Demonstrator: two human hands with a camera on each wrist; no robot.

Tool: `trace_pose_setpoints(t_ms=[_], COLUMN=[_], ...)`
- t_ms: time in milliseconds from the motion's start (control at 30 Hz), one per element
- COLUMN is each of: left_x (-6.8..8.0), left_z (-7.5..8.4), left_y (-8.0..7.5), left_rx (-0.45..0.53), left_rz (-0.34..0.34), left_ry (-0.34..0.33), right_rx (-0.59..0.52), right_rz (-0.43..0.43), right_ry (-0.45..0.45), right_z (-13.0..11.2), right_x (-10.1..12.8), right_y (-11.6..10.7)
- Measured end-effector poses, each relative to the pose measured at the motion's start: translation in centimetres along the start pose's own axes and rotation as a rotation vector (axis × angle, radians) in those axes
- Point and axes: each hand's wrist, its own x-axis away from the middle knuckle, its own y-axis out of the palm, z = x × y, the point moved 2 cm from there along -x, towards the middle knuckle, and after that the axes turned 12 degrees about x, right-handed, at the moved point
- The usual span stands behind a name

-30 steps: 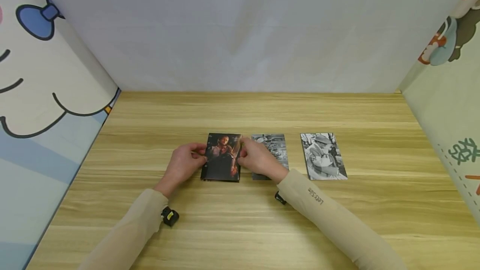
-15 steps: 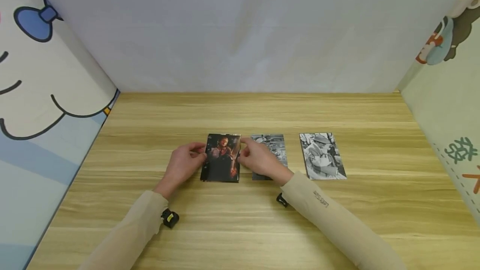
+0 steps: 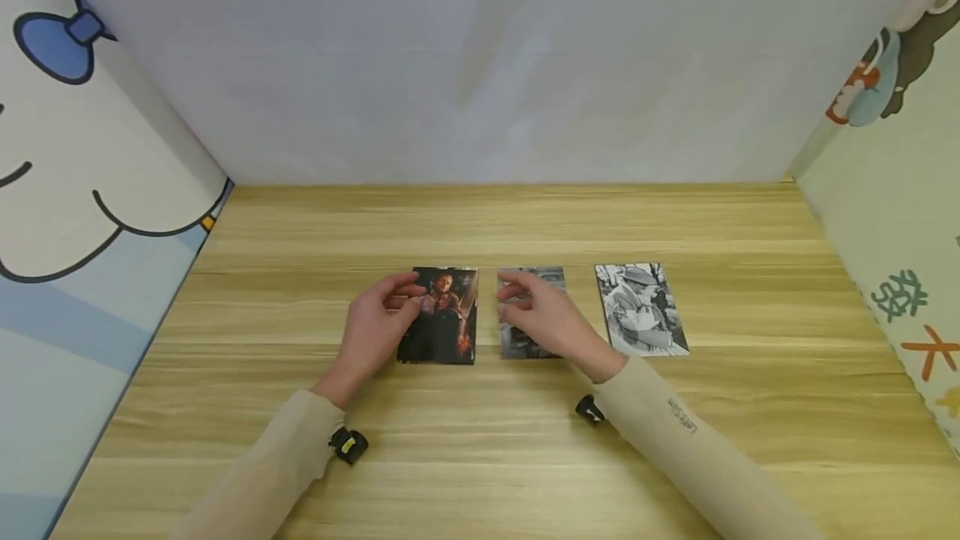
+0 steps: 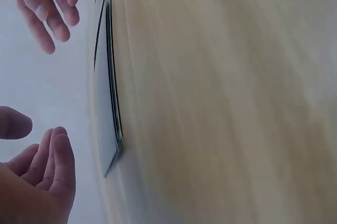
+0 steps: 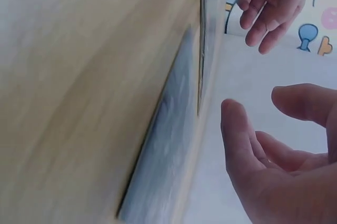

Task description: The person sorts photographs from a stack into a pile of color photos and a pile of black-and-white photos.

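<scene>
On the wooden table lies a small stack of photo cards, a dark reddish photo card [image 3: 448,332] on top. My left hand [image 3: 378,319] hovers over its left edge, thumb and fingers apart with nothing between them. In the left wrist view the stack [image 4: 111,87] shows several layered edges. My right hand [image 3: 551,315] is above a grey photo card [image 3: 517,347], covering much of it; its fingers are loosely bent and hold nothing. The right wrist view shows a gap between the right hand's thumb and fingers [image 5: 239,134].
A black-and-white photo card [image 3: 642,311] of a person in a hat lies to the right of the grey one. A pale wall [image 3: 510,65] stands behind the table [image 3: 480,457], with cartoon-printed panels on both sides.
Both hands have let go of the stack's edges and lifted. The right hand has moved right over the grey card; the left has shifted slightly over the stack's left edge.
</scene>
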Motion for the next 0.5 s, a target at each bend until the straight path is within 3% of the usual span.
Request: trace_pose_setpoints(t_ms=[333, 500], left_x=[0.8, 0.9], left_z=[1.5, 1.8], left_y=[2.3, 3.6], left_rx=[0.085, 0.093], left_rz=[-0.081, -0.119], left_ry=[0.004, 0.015], right_rx=[-0.074, -0.036], right_rz=[0.112, 0.138], right_ry=[0.016, 0.018], right_z=[1.6, 2.6], right_x=[2.0, 2.8], right_y=[-2.5, -3.3])
